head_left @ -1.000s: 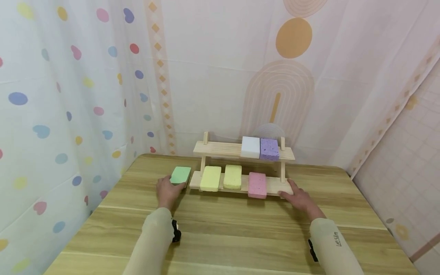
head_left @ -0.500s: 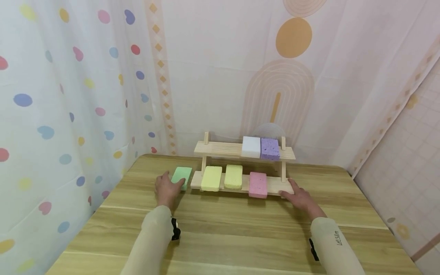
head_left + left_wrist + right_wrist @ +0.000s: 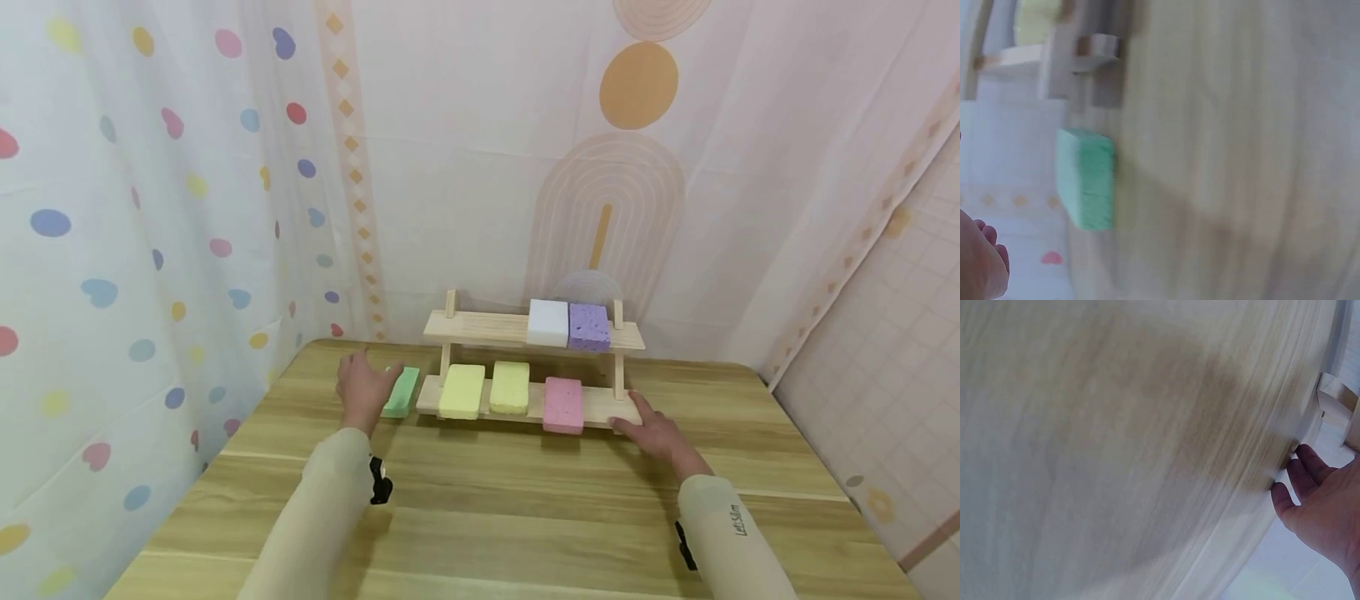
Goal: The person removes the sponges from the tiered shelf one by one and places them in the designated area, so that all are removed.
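Note:
My left hand hovers just left of a green sponge, thumb and fingers spread apart with nothing between them. The sponge lies on the table left of a two-tier wooden shelf; in the left wrist view the green sponge stands apart from the fingers. At the lower tier's right end, my right hand holds the board, thumb at the front edge and forefinger behind. In the right wrist view its other fingertips touch the tabletop. Two yellow sponges and a pink sponge rest on that tier.
On the upper tier, a white sponge and a purple sponge sit side by side toward the right. The wooden table backs onto a patterned curtain, with more curtain at both sides.
The left hand has let go of the green sponge and drawn back up and left from it. The sponge now lies slightly turned, nearer the shelf. The right hand has kept its place.

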### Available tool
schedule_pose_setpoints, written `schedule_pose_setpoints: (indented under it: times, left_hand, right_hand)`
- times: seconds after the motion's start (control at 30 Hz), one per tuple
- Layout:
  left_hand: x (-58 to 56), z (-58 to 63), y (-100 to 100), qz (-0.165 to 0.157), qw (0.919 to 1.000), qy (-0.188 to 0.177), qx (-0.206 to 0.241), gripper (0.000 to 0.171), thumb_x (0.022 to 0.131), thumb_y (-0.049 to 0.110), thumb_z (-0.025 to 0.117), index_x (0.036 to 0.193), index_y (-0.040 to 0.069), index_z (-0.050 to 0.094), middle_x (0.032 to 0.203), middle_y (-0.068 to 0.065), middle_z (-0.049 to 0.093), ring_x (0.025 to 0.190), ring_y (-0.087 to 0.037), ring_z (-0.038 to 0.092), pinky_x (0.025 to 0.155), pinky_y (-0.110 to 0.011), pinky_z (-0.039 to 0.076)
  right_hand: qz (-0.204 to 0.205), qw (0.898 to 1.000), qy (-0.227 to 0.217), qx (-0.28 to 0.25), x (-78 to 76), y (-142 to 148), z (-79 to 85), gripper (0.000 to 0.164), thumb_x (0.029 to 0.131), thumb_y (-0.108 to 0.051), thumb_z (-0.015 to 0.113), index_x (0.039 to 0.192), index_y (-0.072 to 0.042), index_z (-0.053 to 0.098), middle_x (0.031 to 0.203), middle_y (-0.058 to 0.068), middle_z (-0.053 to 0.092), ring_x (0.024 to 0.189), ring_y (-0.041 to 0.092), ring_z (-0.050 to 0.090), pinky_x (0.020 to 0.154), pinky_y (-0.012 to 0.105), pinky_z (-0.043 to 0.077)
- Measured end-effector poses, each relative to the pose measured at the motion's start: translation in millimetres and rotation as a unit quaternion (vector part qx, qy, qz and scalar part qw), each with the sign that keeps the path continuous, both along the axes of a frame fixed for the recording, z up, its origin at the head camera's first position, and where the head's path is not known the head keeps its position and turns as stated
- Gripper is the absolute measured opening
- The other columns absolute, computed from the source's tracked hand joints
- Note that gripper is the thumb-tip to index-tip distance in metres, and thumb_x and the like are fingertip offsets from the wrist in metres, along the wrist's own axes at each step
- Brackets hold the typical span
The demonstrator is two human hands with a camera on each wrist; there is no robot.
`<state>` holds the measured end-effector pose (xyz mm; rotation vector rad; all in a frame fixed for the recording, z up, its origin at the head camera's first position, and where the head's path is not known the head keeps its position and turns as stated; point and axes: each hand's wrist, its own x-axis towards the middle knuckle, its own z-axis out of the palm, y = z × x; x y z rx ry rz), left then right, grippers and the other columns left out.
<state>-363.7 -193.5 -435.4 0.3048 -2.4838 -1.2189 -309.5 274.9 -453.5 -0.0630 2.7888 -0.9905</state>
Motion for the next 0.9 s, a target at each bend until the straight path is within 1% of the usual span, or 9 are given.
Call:
schedule_pose_setpoints:
  times: [0.1, 0.2, 0.3, 0.4, 0.53, 0.67, 0.8, 0.9]
  left_hand:
    - [-3.4, 12.1, 5, -0.009, 0.9997, 0.018, 0.013, 0.083, 0.089, 0.039, 0.068, 0.155, 0.006, 0.029, 0.151, -0.023, 0.03, 0.14, -0.043, 0.022, 0.113, -0.058, 0.014]
    - [-5.3, 25.1, 10, -0.019, 0.9989, 0.037, 0.022, 0.082, 0.089, 0.039, 0.067, 0.155, 0.009, 0.029, 0.153, -0.02, 0.029, 0.142, -0.042, 0.021, 0.114, -0.057, 0.012]
    - [-6.2, 38.5, 14, -0.022, 0.9982, 0.052, 0.019, 0.08, 0.089, 0.038, 0.067, 0.154, 0.009, 0.031, 0.15, -0.02, 0.033, 0.139, -0.041, 0.026, 0.112, -0.057, 0.015]
    - [-7.6, 51.0, 19, -0.021, 0.9976, 0.065, 0.014, 0.078, 0.089, 0.039, 0.067, 0.153, 0.007, 0.034, 0.146, -0.02, 0.036, 0.135, -0.041, 0.032, 0.11, -0.057, 0.02]
    - [-10.8, 66.0, 24, -0.023, 0.9962, 0.084, 0.001, 0.078, 0.089, 0.039, 0.068, 0.15, 0.003, 0.036, 0.143, -0.023, 0.039, 0.133, -0.04, 0.035, 0.108, -0.057, 0.025]
    - [-13.6, 77.0, 29, -0.029, 0.9948, 0.097, -0.01, 0.078, 0.089, 0.04, 0.069, 0.15, 0.003, 0.037, 0.144, -0.023, 0.039, 0.133, -0.039, 0.036, 0.107, -0.056, 0.03]
    - [-13.8, 86.5, 36, -0.04, 0.9947, 0.095, 0.001, 0.079, 0.089, 0.04, 0.07, 0.151, 0.004, 0.036, 0.146, -0.021, 0.037, 0.134, -0.039, 0.034, 0.109, -0.055, 0.03]
    - [-12.9, 92.7, 43, -0.049, 0.9949, 0.088, 0.002, 0.078, 0.09, 0.039, 0.069, 0.151, 0.006, 0.035, 0.146, -0.021, 0.036, 0.135, -0.039, 0.032, 0.109, -0.056, 0.026]
  right_hand:
    - [0.001, 1.0, 0.001, 0.002, -0.2, 0, -0.2, 0.091, 0.098, -0.059, 0.046, 0.158, -0.005, 0.006, 0.153, 0.04, 0.017, 0.138, 0.06, 0.015, 0.107, 0.07, 0.021]
    - [0.002, 1.0, 0.001, 0.003, -1.0, 0, -0.4, 0.091, 0.098, -0.059, 0.045, 0.158, -0.005, 0.005, 0.152, 0.041, 0.016, 0.138, 0.061, 0.014, 0.107, 0.071, 0.02]
    - [0.003, 1.0, 0.001, 0.005, -1.4, 0, -0.3, 0.091, 0.098, -0.06, 0.045, 0.158, -0.005, 0.005, 0.152, 0.042, 0.015, 0.137, 0.062, 0.013, 0.106, 0.072, 0.019]
    - [0.003, 1.0, -0.002, 0.005, -0.7, 0, 0.3, 0.091, 0.098, -0.06, 0.045, 0.158, -0.005, 0.004, 0.152, 0.041, 0.015, 0.138, 0.062, 0.013, 0.106, 0.072, 0.019]
    - [0.001, 1.0, -0.003, 0.003, 0.8, -1, 2.2, 0.09, 0.098, -0.059, 0.045, 0.158, -0.006, 0.005, 0.152, 0.042, 0.016, 0.138, 0.062, 0.013, 0.106, 0.072, 0.02]
    - [0.002, 1.0, -0.002, 0.007, 1.0, -1, 2.5, 0.089, 0.098, -0.058, 0.046, 0.158, -0.005, 0.006, 0.151, 0.042, 0.016, 0.137, 0.063, 0.014, 0.105, 0.072, 0.021]
    - [0.003, 1.0, -0.002, 0.009, 0.7, -1, 1.9, 0.09, 0.098, -0.058, 0.046, 0.158, -0.005, 0.005, 0.151, 0.042, 0.016, 0.137, 0.063, 0.013, 0.105, 0.073, 0.021]
    - [0.004, 1.0, -0.003, 0.007, 0.8, -1, 2.0, 0.09, 0.098, -0.058, 0.046, 0.158, -0.005, 0.005, 0.152, 0.042, 0.015, 0.137, 0.063, 0.012, 0.105, 0.073, 0.02]
